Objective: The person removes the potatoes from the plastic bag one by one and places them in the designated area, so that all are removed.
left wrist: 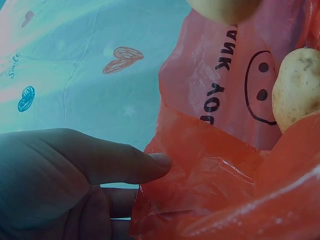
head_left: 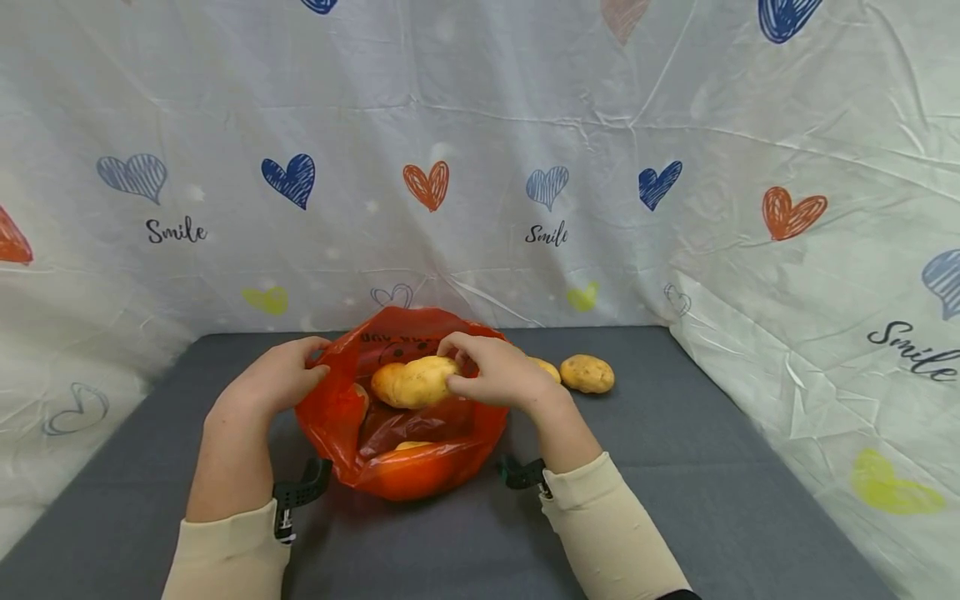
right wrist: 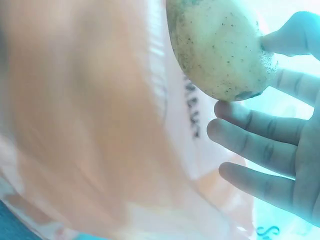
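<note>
A red plastic bag (head_left: pixel 450 475) printed with a smiling face lies with its mouth spread open. My left hand (head_left: pixel 273 379) pinches the bag's left rim; in the left wrist view the thumb (left wrist: pixel 135 165) presses on the plastic. Over the bag's mouth, my right hand (head_left: pixel 498 371) holds a yellow potato (head_left: pixel 429 382) by its right end, between thumb and fingers. The right wrist view shows that potato (right wrist: pixel 220 50) close up, with the lower fingers extended below it. Inside the bag, another potato (head_left: pixel 384 385) sits behind the held one, and more potatoes show partly.
On the grey-covered table (head_left: pixel 675 483), one potato (head_left: pixel 587 373) lies right of the bag. A second potato (head_left: pixel 549 368) beside it is partly hidden by my right hand. A white cloth (head_left: pixel 480 242) with hearts and "Smile" prints hangs behind and along the sides.
</note>
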`<state>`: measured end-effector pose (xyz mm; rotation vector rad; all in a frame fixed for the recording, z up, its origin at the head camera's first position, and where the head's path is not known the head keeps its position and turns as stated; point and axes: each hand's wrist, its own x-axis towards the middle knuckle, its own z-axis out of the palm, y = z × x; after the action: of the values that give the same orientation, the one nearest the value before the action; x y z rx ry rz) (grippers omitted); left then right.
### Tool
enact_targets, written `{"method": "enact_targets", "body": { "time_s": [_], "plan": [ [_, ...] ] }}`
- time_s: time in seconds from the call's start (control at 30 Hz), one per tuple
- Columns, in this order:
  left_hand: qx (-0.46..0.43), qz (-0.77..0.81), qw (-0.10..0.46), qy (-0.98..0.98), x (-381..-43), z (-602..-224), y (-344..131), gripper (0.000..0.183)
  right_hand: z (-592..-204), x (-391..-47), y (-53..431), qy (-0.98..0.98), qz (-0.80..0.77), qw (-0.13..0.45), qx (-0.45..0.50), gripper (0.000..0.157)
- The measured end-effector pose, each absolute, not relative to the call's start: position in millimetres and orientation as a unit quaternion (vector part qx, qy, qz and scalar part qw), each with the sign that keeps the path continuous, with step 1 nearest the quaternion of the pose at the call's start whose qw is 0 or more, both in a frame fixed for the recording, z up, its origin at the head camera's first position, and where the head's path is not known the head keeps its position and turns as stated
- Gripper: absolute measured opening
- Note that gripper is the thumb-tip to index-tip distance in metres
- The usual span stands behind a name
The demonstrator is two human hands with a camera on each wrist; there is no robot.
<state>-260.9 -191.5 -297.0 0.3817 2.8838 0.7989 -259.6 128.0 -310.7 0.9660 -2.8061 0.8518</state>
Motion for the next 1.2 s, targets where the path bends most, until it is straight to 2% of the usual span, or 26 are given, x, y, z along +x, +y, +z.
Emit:
{"method": "enact_targets", "body": {
  "time_s": [0.3,0.47,0.7,0.87,1.2],
  "plan": [
    [0.125,0.264,0.064,0.954,-261,-295,-192,0.051,-297,-255,155,-0.909,0.335,0.02,0.246,0.03],
    [0.127,0.265,0.065,0.954,-261,-295,-192,0.051,-297,-257,166,-0.905,0.35,0.02,0.241,0.031],
    [0.125,0.27,0.07,0.952,-261,-298,-192,0.052,-293,-254,181,-0.898,0.376,-0.013,0.229,0.023],
    [0.126,0.269,0.07,0.952,-262,-297,-193,0.052,-293,-255,190,-0.904,0.367,-0.056,0.214,0.019],
    [0.127,0.271,0.065,0.952,-262,-298,-193,0.051,-291,-252,215,-0.889,0.406,-0.074,0.197,0.037]
  ]
}}
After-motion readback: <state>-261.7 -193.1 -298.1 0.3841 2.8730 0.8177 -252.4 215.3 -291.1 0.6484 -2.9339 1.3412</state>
